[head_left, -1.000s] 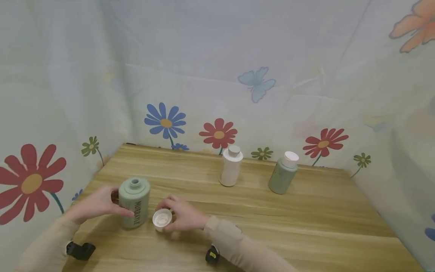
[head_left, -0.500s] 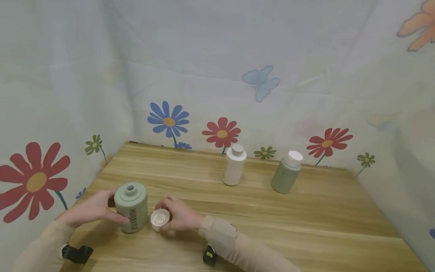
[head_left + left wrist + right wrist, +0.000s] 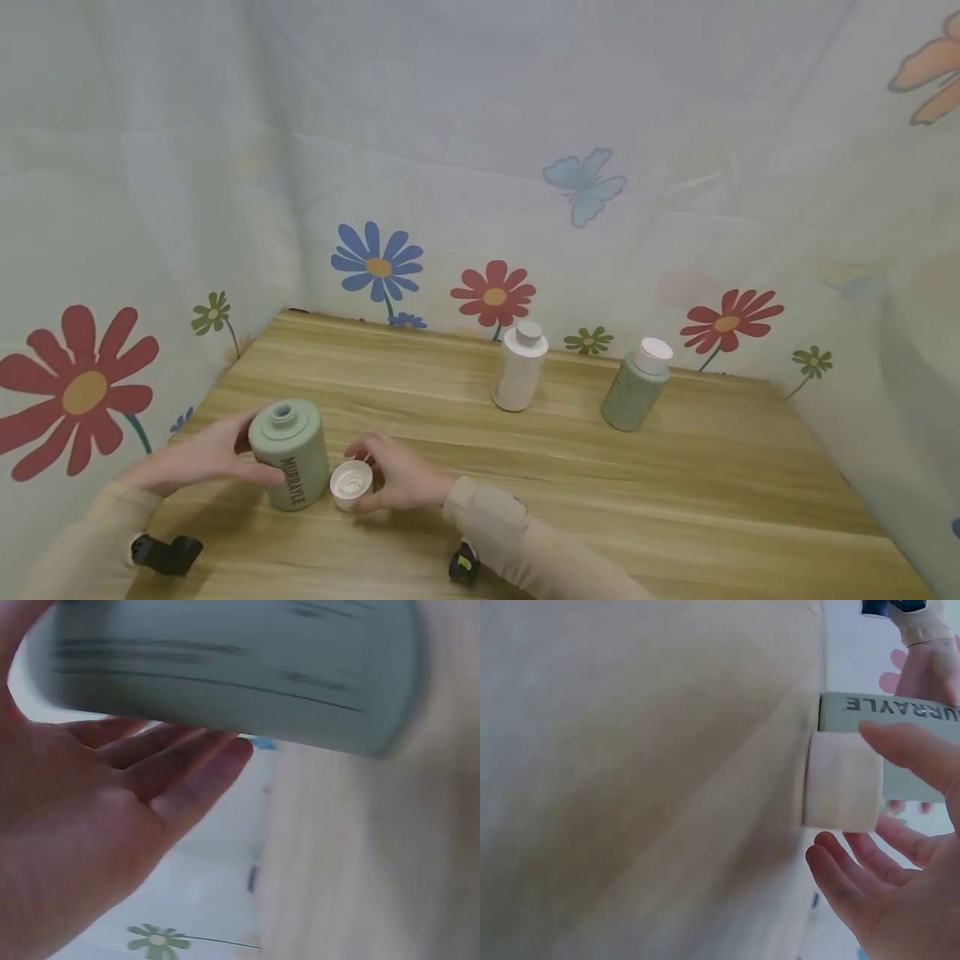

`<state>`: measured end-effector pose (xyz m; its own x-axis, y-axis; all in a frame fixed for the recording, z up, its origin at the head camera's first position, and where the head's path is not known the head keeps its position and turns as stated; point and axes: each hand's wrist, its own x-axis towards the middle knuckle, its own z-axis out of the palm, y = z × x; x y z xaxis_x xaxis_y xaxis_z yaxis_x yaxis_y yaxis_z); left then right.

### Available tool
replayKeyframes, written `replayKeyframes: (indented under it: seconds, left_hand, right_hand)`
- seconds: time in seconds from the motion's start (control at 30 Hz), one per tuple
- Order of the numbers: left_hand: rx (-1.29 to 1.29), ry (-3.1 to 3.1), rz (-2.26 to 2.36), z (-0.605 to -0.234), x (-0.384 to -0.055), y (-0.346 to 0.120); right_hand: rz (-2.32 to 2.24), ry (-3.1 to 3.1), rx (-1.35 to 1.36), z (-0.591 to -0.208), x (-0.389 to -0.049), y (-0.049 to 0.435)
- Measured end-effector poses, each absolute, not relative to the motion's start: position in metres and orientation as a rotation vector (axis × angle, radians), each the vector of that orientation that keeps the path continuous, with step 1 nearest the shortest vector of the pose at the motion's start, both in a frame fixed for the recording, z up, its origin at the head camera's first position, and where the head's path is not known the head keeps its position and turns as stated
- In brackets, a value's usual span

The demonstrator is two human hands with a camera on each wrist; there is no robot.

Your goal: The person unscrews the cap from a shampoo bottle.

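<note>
In the head view my left hand (image 3: 213,458) grips a pale green bottle (image 3: 296,458) lettered MURRAYLE, thumb across its front and fingers behind. The bottle stands nearly upright with its narrow neck uncapped; its base is close over the table. Just right of it, my right hand (image 3: 405,475) has thumb and fingers round a white cap (image 3: 351,487), whose hollow side faces up. The right wrist view shows the thumb at one edge of the cap (image 3: 844,784) and fingertips at the opposite edge, the cap low at the table surface. Close by lies the bottle (image 3: 922,776).
A white bottle (image 3: 520,371) with a grey cap stands toward the back of the wooden table (image 3: 600,517). To its right is a green bottle (image 3: 636,392) with a white cap. A flowered curtain (image 3: 420,150) borders the table's back and sides.
My left hand and the green bottle have shifted slightly left and nearer. My right hand and the cap have also moved a little left, while the head view has shifted a little.
</note>
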<state>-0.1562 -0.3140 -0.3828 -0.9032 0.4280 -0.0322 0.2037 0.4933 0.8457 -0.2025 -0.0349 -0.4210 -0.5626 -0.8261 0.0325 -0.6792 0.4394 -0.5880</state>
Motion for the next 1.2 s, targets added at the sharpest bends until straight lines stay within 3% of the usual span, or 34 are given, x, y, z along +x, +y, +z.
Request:
replayKeyframes:
  seconds: [0.23, 0.53, 0.87, 1.2]
  left_hand:
    - [0.699, 2.512, 1.482, -0.335, -0.166, -0.293]
    - [0.63, 2.699, 1.317, -0.28, -0.176, -0.2]
    - [0.683, 2.556, 1.338, -0.309, -0.231, -0.119]
    - [0.471, 2.545, 1.373, -0.346, -0.264, -0.061]
  right_hand:
    - [-0.973, 2.385, -1.217, -0.408, -0.209, -0.004]
    - [-1.09, 2.497, -1.124, -0.375, -0.223, 0.067]
    - [-1.308, 2.694, -0.848, -0.359, -0.262, 0.134]
    - [-1.269, 2.905, -0.59, -0.339, -0.299, 0.168]
